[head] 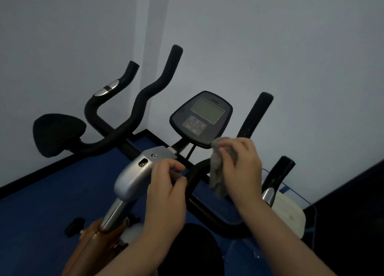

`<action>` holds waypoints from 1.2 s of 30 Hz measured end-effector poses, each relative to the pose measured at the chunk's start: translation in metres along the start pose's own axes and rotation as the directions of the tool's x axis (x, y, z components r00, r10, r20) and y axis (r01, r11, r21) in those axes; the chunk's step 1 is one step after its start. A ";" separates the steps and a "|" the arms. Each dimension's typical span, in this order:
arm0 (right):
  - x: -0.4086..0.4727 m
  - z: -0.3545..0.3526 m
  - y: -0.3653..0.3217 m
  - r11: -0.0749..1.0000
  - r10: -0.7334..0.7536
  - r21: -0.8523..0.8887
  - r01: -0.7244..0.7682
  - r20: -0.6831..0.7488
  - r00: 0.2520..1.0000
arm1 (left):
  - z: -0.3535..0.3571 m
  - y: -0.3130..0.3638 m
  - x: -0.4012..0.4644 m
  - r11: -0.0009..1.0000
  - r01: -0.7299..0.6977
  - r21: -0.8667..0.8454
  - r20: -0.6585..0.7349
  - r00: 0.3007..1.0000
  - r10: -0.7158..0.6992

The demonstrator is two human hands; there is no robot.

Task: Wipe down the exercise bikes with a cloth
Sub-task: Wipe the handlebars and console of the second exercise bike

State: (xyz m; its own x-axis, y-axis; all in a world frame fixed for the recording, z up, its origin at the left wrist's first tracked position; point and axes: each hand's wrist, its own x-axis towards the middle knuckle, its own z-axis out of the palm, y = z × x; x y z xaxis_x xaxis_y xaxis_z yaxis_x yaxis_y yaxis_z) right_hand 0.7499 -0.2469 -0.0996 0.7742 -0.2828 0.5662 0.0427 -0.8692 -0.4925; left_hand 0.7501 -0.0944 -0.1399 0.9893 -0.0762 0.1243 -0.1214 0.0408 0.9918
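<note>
Below console (201, 118), right hand (242, 167) gripping cloth (217, 172)

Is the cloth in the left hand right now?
No, the grey cloth is bunched in the right hand, just below the console; the left hand holds none.

a pale wall (270, 37) stands far, blue floor (52, 192) lies below, a white container (291, 217) sits near right.
</note>
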 end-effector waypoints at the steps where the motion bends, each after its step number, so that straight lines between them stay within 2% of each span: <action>1: 0.001 0.001 -0.001 0.996 0.087 -0.010 -0.088 -0.053 0.995 | 0.001 -0.001 0.001 0.999 0.024 -0.021 0.022 0.999 -0.024; 3: -0.016 0.013 -0.010 0.988 0.149 -0.021 -0.151 -0.097 0.984 | 0.003 -0.003 0.003 0.998 0.043 -0.041 0.051 0.998 -0.041; 6: -0.036 0.017 -0.018 0.991 0.098 0.088 -0.096 -0.023 0.995 | 0.005 -0.008 0.006 1.000 0.021 -0.016 0.076 0.997 -0.020; 8: -0.019 0.001 -0.009 0.995 0.074 0.075 -0.072 -0.022 0.997 | 0.007 -0.012 0.008 0.999 -0.007 0.032 0.091 0.996 0.004; 10: 0.007 -0.012 0.004 0.987 0.161 0.046 -0.157 -0.130 0.978 | 0.012 -0.010 0.013 0.993 -0.061 0.098 0.116 0.992 0.049; 12: 0.016 -0.006 0.007 0.962 0.269 -0.015 -0.274 -0.143 0.952 | 0.019 -0.006 0.024 0.980 -0.141 0.138 0.147 0.982 0.121; 13: 0.010 0.004 0.006 0.957 0.270 -0.072 -0.282 -0.139 0.953 | 0.023 -0.003 0.031 0.975 -0.174 0.139 0.159 0.976 0.151; 15: -0.009 0.021 0.002 0.973 0.209 -0.072 -0.220 -0.133 0.969 | 0.034 0.002 0.047 0.964 -0.216 0.155 0.181 0.966 0.187; 18: -0.016 0.012 0.005 0.986 0.139 0.102 -0.129 -0.091 0.986 | 0.050 0.004 0.067 0.958 -0.213 0.192 0.216 0.961 0.171; 19: -0.009 0.005 0.011 0.985 0.131 0.124 -0.116 -0.116 0.985 | 0.053 0.002 0.070 0.959 -0.196 0.206 0.227 0.963 0.148; 21: 0.007 -0.003 0.021 0.981 0.170 0.123 -0.149 -0.182 0.969 | 0.056 -0.003 0.072 0.943 -0.182 0.279 0.260 0.960 0.108; 23: 0.009 0.001 0.023 0.976 0.212 0.080 -0.202 -0.155 0.965 | 0.056 -0.009 0.070 0.903 -0.206 0.376 0.281 0.954 0.100; 26: 0.000 0.008 0.029 0.987 0.153 0.069 -0.145 -0.131 0.979 | 0.054 -0.011 0.066 0.857 -0.247 0.451 0.277 0.952 0.129; 30: 0.035 -0.022 0.037 0.980 0.092 0.193 -0.045 -0.242 0.966 | 0.054 -0.010 0.063 0.821 -0.257 0.510 0.265 0.955 0.134; 33: 0.078 -0.035 0.035 0.990 0.035 0.137 0.021 -0.394 0.918 | 0.054 -0.011 0.063 0.823 -0.239 0.515 0.240 0.962 0.129; 36: 0.087 -0.026 0.036 0.993 0.042 0.117 0.004 -0.386 0.922 | 0.054 -0.011 0.063 0.817 -0.237 0.526 0.231 0.964 0.132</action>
State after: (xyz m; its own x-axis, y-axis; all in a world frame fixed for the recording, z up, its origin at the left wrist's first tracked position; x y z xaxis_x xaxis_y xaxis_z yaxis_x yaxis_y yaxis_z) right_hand 0.8024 -0.3137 -0.0507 0.4718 -0.4536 0.7560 0.1195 -0.8167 -0.5646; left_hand 0.8094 -0.1538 -0.1417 0.9192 -0.2979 0.2574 -0.3764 -0.4729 0.7967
